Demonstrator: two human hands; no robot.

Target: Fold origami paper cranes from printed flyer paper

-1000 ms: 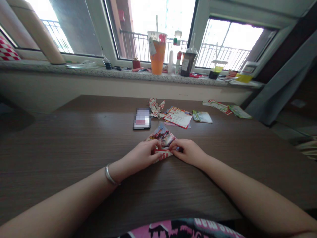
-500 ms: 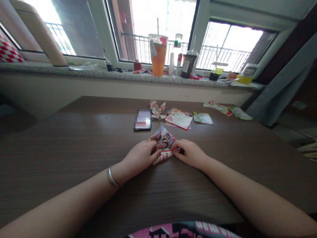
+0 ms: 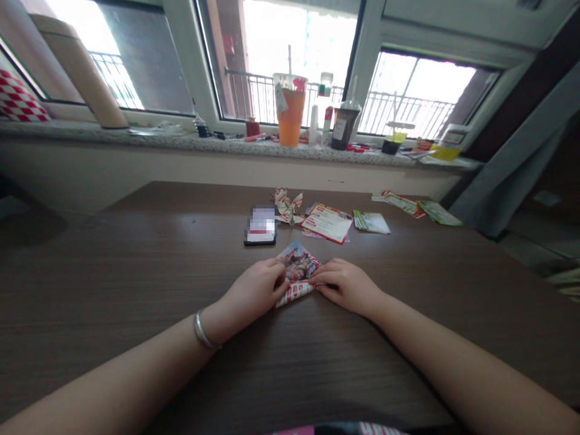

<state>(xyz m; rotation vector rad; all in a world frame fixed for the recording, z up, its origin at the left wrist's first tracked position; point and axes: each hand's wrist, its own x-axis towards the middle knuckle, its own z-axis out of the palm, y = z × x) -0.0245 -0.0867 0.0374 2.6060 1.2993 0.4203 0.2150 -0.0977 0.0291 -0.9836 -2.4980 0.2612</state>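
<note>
A printed sheet of paper (image 3: pixel 298 272), folded up along its near side, lies on the brown table (image 3: pixel 113 290). Its upper part carries a colourful picture, and the folded strip shows red lettering on white. My left hand (image 3: pixel 260 283), with a silver bangle at the wrist, pinches the paper's left side between thumb and curled fingers. On the right side, my right hand (image 3: pixel 347 285) presses the fold with its fingertips, the thumb below the edge. Both palms rest low by the table, and parts of the paper are hidden under the fingers.
Beyond the paper lie a phone (image 3: pixel 260 226), a folded paper figure (image 3: pixel 287 205), a stack of printed cards (image 3: pixel 328 222) and a smaller stack (image 3: pixel 371 222). More paper strips (image 3: pixel 403 202) sit at the far right. Cups, including an orange drink (image 3: pixel 290 115), stand on the windowsill (image 3: pixel 254 147).
The paper's folded strip looks slightly narrower and flatter. My right fingers have straightened a little along the fold. The whole view has shifted slightly, so things sit lower in the picture.
</note>
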